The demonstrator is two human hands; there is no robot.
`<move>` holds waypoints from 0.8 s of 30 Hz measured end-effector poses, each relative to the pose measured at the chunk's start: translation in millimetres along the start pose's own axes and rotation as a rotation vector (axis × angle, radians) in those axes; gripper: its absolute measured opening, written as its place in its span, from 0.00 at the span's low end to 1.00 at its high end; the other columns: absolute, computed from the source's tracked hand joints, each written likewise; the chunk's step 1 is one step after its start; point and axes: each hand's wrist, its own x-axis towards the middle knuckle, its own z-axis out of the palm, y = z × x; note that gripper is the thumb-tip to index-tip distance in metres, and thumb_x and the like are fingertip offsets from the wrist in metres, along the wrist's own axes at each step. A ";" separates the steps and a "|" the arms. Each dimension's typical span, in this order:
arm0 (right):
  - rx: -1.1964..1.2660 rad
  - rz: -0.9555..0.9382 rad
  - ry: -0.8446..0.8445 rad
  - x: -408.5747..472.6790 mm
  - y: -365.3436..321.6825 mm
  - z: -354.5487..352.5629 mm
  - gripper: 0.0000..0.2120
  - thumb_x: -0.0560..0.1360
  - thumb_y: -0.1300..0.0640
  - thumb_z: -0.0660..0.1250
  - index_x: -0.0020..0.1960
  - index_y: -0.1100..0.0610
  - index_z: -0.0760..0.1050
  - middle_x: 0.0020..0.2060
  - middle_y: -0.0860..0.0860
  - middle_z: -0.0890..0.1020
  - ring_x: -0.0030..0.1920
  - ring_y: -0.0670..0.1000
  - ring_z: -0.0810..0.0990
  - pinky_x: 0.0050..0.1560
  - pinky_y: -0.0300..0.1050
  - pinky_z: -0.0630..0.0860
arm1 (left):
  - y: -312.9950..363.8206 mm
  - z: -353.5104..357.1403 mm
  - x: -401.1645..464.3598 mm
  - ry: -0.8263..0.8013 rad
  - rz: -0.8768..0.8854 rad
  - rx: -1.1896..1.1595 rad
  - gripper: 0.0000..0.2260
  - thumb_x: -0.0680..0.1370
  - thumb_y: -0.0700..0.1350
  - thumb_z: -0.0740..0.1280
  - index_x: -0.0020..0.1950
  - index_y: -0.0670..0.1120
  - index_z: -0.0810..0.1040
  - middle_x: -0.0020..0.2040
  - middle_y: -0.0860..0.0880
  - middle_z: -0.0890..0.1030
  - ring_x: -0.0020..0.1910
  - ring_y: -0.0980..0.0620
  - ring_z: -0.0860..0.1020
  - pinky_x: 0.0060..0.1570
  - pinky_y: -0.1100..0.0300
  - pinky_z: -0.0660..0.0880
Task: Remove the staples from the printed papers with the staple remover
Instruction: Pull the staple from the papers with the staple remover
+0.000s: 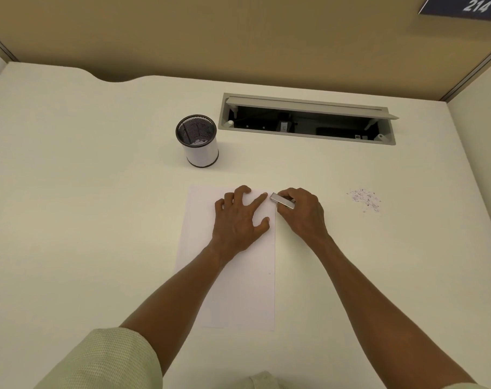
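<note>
Pressing papers (233, 276) flat, left hand (240, 217); right hand (303, 211) grips remover (282, 201) (cup (200, 153) holds scraps).

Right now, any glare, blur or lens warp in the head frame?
Head view: even soft light, faint shadows under the hands; white paper nearly blends into the desk; wide-angle bowing at the partition edges; loose staples too small to resolve; wall sign slightly blurred.

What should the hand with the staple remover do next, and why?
Probably slide the staple remover a touch further left, under the staple at the paper's top right corner. The right hand grips it with its tip at that corner, and the left hand presses the sheet flat beside it. The staple itself is too small to see.
</note>
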 end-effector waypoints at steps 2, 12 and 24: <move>0.041 -0.040 0.027 0.4 1.9 2.3 0.09 0.72 0.55 0.69 0.51 0.49 0.81 0.43 0.47 0.82 0.44 0.49 0.79 0.45 0.50 0.76 | -2.4 -1.7 3.4 -0.004 0.011 0.010 0.28 0.74 0.67 0.58 0.73 0.62 0.71 0.68 0.51 0.69 0.61 0.45 0.69 0.57 0.50 0.66; 0.047 -0.063 -0.010 0.8 1.1 5.3 0.15 0.73 0.58 0.67 0.58 0.50 0.81 0.42 0.50 0.78 0.46 0.52 0.77 0.45 0.45 0.71 | -3.3 2.6 5.8 -0.002 0.027 0.015 0.29 0.74 0.67 0.59 0.75 0.63 0.67 0.68 0.50 0.68 0.64 0.45 0.68 0.56 0.50 0.66; 0.015 -0.106 -0.044 8.4 -4.0 1.7 0.11 0.74 0.62 0.68 0.54 0.54 0.83 0.42 0.55 0.79 0.44 0.55 0.78 0.42 0.47 0.74 | -5.8 2.9 7.6 -0.008 0.051 0.039 0.31 0.76 0.71 0.55 0.77 0.63 0.63 0.68 0.49 0.67 0.64 0.45 0.67 0.53 0.50 0.67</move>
